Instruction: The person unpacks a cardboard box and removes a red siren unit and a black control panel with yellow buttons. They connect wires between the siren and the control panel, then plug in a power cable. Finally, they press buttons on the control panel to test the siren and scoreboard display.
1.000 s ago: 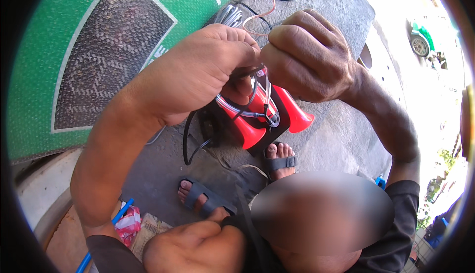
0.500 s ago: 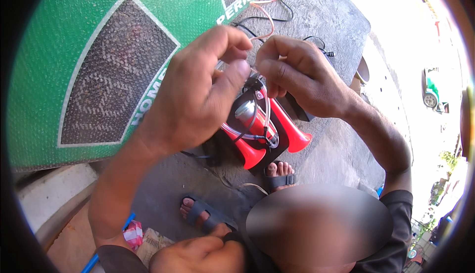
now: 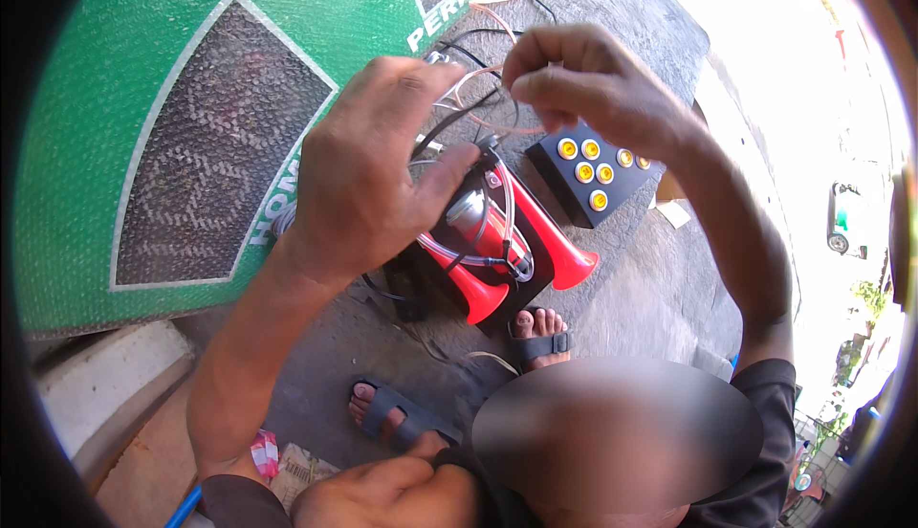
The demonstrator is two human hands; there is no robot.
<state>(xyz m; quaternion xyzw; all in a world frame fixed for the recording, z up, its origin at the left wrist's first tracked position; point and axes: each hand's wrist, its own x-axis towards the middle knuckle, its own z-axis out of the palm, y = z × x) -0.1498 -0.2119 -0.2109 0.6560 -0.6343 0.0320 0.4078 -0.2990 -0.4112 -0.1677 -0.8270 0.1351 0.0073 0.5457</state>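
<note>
My left hand [image 3: 373,165] is open, its thumb and fingers apart, above a red twin-trumpet air horn [image 3: 564,265]. The horn has a red and silver compressor [image 3: 490,231], clear tubing and a black base. To the right, my right hand [image 3: 598,83] is raised with thumb and fingertips pinched together. A thin dark wire [image 3: 514,119] runs close to those fingertips, but whether it is in the pinch is unclear. Below that hand sits a black box with yellow round buttons [image 3: 593,172], partly covered by it. Black and pale wires [image 3: 469,88] loop between my hands.
A green textured panel [image 3: 76,184] with dark patches fills the upper left. Grey concrete [image 3: 631,21] lies under the gear. My sandalled feet [image 3: 542,337] are close in front of the horn. A small green vehicle [image 3: 843,217] stands far off at right.
My hands have moved apart; the left has opened and the right has lifted up and to the right. The yellow buttons, hidden before, now show.
</note>
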